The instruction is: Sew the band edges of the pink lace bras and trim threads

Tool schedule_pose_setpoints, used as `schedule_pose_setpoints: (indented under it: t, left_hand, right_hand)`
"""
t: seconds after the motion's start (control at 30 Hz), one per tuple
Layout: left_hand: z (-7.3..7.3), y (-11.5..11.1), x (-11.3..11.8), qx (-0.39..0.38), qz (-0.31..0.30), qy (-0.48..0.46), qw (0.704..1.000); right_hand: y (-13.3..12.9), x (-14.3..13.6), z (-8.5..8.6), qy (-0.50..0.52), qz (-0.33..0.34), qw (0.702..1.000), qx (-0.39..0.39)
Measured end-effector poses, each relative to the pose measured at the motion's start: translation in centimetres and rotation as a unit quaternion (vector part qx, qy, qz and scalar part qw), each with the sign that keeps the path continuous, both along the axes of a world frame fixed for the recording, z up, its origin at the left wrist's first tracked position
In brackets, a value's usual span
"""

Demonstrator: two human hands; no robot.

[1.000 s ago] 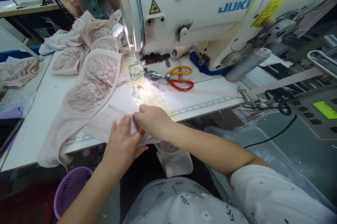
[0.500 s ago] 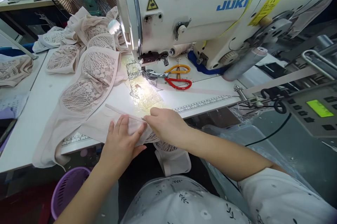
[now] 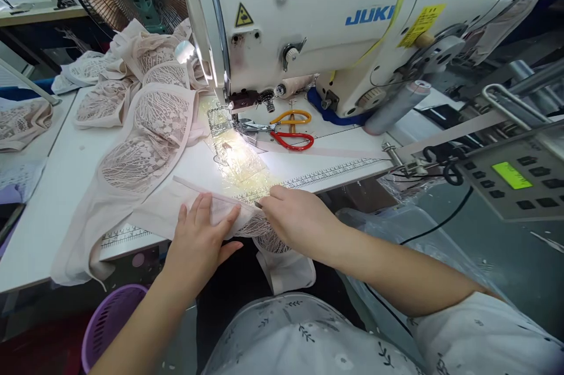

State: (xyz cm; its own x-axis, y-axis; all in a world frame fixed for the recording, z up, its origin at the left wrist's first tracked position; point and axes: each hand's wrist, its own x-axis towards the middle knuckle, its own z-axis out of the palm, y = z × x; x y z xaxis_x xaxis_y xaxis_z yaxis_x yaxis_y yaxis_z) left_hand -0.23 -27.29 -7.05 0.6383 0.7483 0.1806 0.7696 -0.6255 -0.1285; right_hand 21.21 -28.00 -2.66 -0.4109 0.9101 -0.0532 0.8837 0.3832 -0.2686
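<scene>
My left hand [image 3: 200,240] lies with its fingers spread, pressing the pale pink wing of a lace bra [image 3: 147,143] against the table edge. Closed near the lace part of this edge is my right hand [image 3: 299,216]. A small dark tip pokes out between its thumb and finger, touching or just above the fabric; the rest of that thing is hidden in the fist. Lace and a pale panel [image 3: 293,272] of the garment hang over the edge below my right hand. One lace cup rests on the tabletop to the left.
A white JUKI sewing machine [image 3: 304,16] stands behind, its lamp lighting yellowish tape on the table. Scissors [image 3: 293,140] with orange and red handles lie by the needle. More lace bras [image 3: 106,99] are piled at left. A control panel [image 3: 520,178] juts in at right; a purple basket [image 3: 110,322] stands below.
My right hand has slid to the right along the fabric edge, away from my left fingers. My left hand stays spread on the fabric. The view has shifted slightly.
</scene>
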Motion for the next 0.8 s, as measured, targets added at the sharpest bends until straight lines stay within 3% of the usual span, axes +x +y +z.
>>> schedule_pose_setpoints:
  t: [0.1,0.23,0.37,0.53,0.63,0.73,0.8]
  left_hand:
    - [-0.2,-0.1,0.2,0.012,0.001,-0.018,1.0]
    - [-0.9,0.0,0.2,0.058,-0.033,-0.062,0.996]
    - [-1.4,1.0,-1.1,0.053,-0.073,-0.048,0.995]
    - [-0.9,2.4,-3.7,0.001,-0.003,0.018,1.0]
    - [-0.4,3.2,-4.5,-0.042,0.018,0.042,0.998]
    - [0.2,4.1,-4.9,-0.083,0.036,0.054,0.994]
    - [0.5,4.6,-5.0,-0.104,0.042,0.056,0.992]
  right_hand:
    - [-1.5,0.1,-1.1,0.139,-0.031,0.989,0.034]
    - [-2.5,-0.9,-4.2,0.312,0.029,0.947,0.066]
    - [-2.0,-1.7,-6.3,0.325,0.049,0.934,0.14]
    - [-2.3,-1.3,-6.0,0.308,0.114,0.924,0.197]
    - [-3.3,-0.3,-5.8,0.291,0.097,0.939,0.153]
    - [-4.0,1.3,-6.3,0.225,-0.009,0.974,0.032]
    - [-4.0,2.4,-7.1,0.197,-0.062,0.978,-0.04]
